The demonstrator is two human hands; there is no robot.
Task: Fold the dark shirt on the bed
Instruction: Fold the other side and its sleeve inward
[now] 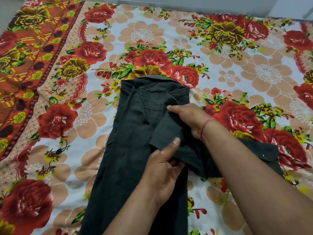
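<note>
Dark shirt (133, 141) is lying lengthwise mid-bed, collar (153, 78) at the far end. Its right sleeve (166, 133) is being folded inward over the body. Left hand (163, 168) is closed on the sleeve's lower edge, thumb on top, probably to keep the cuff flat. Right hand (188, 116) is curled around the sleeve's upper part near the collar, likely setting the crease. Floral bedsheet (237, 68) is spread underneath; pale wall (186, 4) is showing beyond the collar end.
</note>
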